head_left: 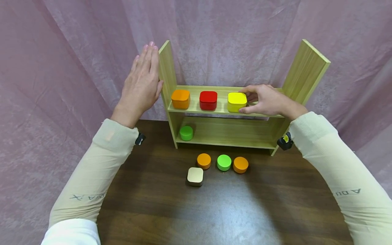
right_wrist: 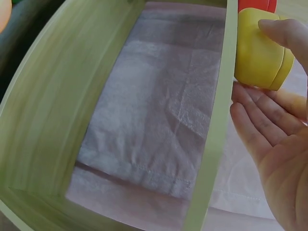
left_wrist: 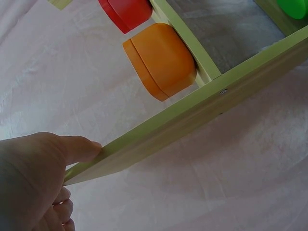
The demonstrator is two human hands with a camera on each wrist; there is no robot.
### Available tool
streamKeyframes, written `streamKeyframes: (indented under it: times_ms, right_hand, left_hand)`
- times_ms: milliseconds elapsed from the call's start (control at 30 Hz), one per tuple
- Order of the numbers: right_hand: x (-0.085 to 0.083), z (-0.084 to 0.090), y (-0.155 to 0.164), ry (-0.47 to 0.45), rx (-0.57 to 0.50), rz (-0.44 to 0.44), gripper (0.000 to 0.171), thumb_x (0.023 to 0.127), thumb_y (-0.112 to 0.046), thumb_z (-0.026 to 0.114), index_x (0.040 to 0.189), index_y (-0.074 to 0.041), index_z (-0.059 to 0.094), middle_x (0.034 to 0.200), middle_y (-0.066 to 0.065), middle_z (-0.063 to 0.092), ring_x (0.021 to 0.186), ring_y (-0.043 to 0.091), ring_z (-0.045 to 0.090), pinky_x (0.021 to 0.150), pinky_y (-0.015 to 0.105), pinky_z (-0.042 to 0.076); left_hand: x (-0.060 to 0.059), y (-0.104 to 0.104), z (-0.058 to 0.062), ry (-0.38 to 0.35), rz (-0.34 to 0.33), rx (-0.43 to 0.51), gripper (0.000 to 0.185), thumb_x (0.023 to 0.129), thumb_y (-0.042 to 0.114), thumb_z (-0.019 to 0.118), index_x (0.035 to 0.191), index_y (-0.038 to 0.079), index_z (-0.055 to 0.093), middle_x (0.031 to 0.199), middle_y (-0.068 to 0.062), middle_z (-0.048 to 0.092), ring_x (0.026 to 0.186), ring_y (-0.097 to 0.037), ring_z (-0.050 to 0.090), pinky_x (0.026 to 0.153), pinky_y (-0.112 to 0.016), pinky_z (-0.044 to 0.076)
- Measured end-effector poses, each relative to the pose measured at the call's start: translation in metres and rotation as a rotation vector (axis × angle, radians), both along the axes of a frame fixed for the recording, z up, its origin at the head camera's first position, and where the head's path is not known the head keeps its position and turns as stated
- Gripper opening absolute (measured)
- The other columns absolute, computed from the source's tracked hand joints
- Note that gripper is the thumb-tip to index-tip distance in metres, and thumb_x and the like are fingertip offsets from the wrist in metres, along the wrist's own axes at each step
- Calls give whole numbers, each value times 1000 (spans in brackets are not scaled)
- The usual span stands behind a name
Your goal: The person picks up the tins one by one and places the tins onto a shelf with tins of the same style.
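On the upper board of a small wooden shelf (head_left: 171, 71) stand an orange square box (head_left: 180, 99), a red square box (head_left: 208, 100) and a yellow square box (head_left: 237, 102), all with lids. My right hand (head_left: 266, 100) holds the yellow box from its right side, thumb at the front and fingers behind. In the right wrist view the thumb lies on the yellow box (right_wrist: 260, 48). My left hand (head_left: 141, 80) is flat with straight fingers along the outer face of the left side panel; its thumb (left_wrist: 79, 148) rests at the panel's edge.
A green round box (head_left: 186, 133) stands at the left end of the lower board. On the dark table (head_left: 147, 204) before the shelf are two orange round boxes (head_left: 203, 161), a green round box (head_left: 224, 162) and a cream-topped square box (head_left: 195, 176). A pink curtain (head_left: 226, 41) hangs behind.
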State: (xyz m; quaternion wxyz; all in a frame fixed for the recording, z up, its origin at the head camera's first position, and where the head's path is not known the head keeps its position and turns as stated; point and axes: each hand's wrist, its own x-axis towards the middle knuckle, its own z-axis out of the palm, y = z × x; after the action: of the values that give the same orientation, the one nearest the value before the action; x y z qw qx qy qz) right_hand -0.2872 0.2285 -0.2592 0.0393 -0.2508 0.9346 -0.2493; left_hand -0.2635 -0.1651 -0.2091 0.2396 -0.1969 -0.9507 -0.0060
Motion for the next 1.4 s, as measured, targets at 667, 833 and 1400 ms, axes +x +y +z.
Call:
streamKeyframes:
  times_ms: [667, 833, 1400]
  right_hand:
    - [34, 26, 22, 102, 57, -9, 74, 92, -39, 82, 151, -6, 54, 140, 16, 68, 129, 36, 67, 115, 54, 50]
    - [46, 31, 24, 168, 47, 16, 71, 89, -34, 84, 148, -5, 58, 134, 14, 72, 124, 35, 70, 111, 55, 51]
    - [75, 8, 2, 235, -47, 193, 59, 84, -21, 91, 135, -5, 68, 124, 5, 78, 113, 22, 76, 103, 44, 58]
  left_hand:
    - [-2, 0, -1, -8, -2, -4, 88, 107, 17, 57, 168, -3, -3, 179, -17, -2, 168, -33, 4, 136, -51, 10]
    - [-3, -2, 0, 10, 2, -15, 88, 106, 17, 58, 167, -4, -1, 178, -18, 0, 167, -34, 6, 136, -51, 10]
    - [-2, -5, 1, -4, 5, 11, 87, 107, 18, 57, 168, -3, -2, 179, -17, -2, 167, -34, 4, 136, -51, 8]
